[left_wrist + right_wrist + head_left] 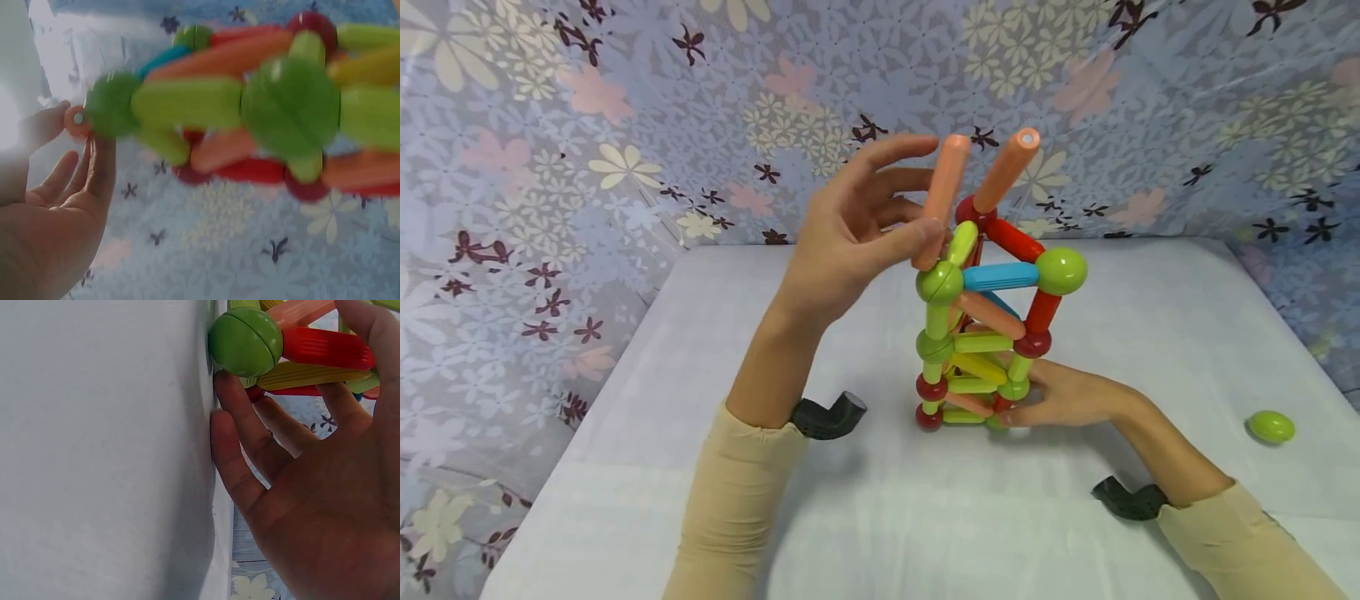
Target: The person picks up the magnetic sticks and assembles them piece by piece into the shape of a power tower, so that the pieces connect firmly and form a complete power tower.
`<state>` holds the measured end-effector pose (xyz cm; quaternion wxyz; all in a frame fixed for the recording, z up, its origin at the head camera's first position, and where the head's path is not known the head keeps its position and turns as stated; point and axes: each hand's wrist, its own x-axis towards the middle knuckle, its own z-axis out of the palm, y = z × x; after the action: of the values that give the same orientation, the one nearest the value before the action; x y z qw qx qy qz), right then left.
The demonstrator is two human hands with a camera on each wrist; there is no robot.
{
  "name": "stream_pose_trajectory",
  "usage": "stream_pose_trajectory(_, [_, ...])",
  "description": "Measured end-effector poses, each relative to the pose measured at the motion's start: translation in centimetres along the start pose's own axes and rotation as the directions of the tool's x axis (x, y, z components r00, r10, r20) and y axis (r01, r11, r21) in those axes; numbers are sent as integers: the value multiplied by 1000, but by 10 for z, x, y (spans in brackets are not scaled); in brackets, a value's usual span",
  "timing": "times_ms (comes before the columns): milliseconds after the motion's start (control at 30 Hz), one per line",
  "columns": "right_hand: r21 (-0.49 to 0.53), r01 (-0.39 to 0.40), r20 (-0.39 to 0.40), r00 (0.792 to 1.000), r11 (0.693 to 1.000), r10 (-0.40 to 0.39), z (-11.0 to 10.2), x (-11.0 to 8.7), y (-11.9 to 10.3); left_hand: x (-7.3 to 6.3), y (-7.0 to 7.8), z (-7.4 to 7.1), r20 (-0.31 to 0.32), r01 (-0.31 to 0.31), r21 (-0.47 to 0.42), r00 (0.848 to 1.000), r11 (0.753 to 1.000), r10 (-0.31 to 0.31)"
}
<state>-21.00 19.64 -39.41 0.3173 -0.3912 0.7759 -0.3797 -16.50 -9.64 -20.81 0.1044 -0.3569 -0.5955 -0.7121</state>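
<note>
A tall tower (1000, 277) of coloured magnetic sticks and balls stands on the white table. My left hand (850, 225) pinches an orange stick (946, 187) between thumb and fingers at the tower's top left. The lower end of that stick is right at a green ball (940, 282); in the left wrist view, the stick (77, 119) shows end-on beside this ball (112, 105). Another orange stick (1009, 169) rises from a red ball at the top back. Low on the right side, my right hand (1075, 396) holds the tower's base, thumb in front and fingers behind.
A loose green ball (1272, 427) lies on the table (625, 483) at the far right. Black curved pieces are on the left wrist (829, 417) and right wrist (1131, 500). Behind the table hangs a flowered cloth (700, 108).
</note>
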Motion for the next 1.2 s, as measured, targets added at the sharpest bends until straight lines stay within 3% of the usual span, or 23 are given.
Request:
stream_pose_trajectory(133, [-6, 13, 6, 1000, 1000, -13, 1, 2, 1, 3, -1, 15, -20, -27, 62, 999, 998, 29])
stream_pose_trajectory(333, [-9, 27, 5, 1000, 1000, -27, 0, 3, -1, 3, -6, 17, -37, -34, 134, 999, 990, 39])
stream_pose_trajectory(467, [-5, 20, 5, 1000, 1000, -20, 0, 4, -2, 3, -16, 7, -102, -57, 212, 991, 976, 81])
stream_pose_trajectory(533, [-4, 18, 6, 1000, 1000, -18, 1, 4, -2, 3, -33, -5, -153, -43, 293, 984, 955, 92])
stream_pose_trajectory(567, [-5, 17, 8, 1000, 1000, -17, 1, 3, -1, 3, -44, -13, -182, -13, 364, 980, 931, 85])
stream_pose_trajectory(633, [-14, 19, 9, 1000, 1000, -19, 1, 3, -1, 0, -72, -32, -253, 130, 493, 967, 860, 0])
stream_pose_trajectory(667, [-17, 27, 11, 1000, 1000, -26, 0, 2, 0, -3, -88, -42, -292, 227, 560, 954, 797, -67])
stream_pose_trajectory(700, [-15, 40, 15, 999, 999, -39, 0, 1, 1, -7, -104, -53, -322, 321, 622, 936, 714, -140])
stream_pose_trajectory(733, [-2, 55, 22, 998, 998, -55, -1, 0, 3, -12, -120, -64, -345, 406, 675, 912, 616, -223])
stream_pose_trajectory(800, [27, 103, 38, 994, 994, -104, -4, -2, 7, -27, -148, -85, -371, 515, 760, 844, 396, -387])
stream_pose_trajectory(867, [74, 156, 62, 985, 985, -160, -7, -3, 11, -45, -172, -104, -380, 540, 815, 770, 207, -513])
stream_pose_trajectory(933, [120, 191, 84, 976, 974, -202, -9, -3, 16, -60, -187, -116, -395, 535, 842, 700, 69, -595])
stream_pose_trajectory(967, [133, 205, 91, 972, 970, -218, -10, -3, 18, -66, -192, -121, -403, 525, 851, 679, 22, -613])
stream_pose_trajectory(1033, [161, 217, 100, 967, 963, -234, -11, -4, 20, -74, -198, -126, -421, 515, 856, 656, -37, -627])
stream_pose_trajectory(1100, [177, 211, 90, 969, 961, -229, -13, -5, 22, -76, -199, -128, -440, 503, 861, 669, -72, -599])
stream_pose_trajectory(1167, [194, 187, 74, 976, 963, -204, -14, -6, 21, -75, -200, -130, -453, 502, 861, 682, -84, -574])
stream_pose_trajectory(1200, [201, 170, 68, 980, 965, -186, -15, -7, 20, -74, -200, -130, -461, 506, 858, 681, -90, -568])
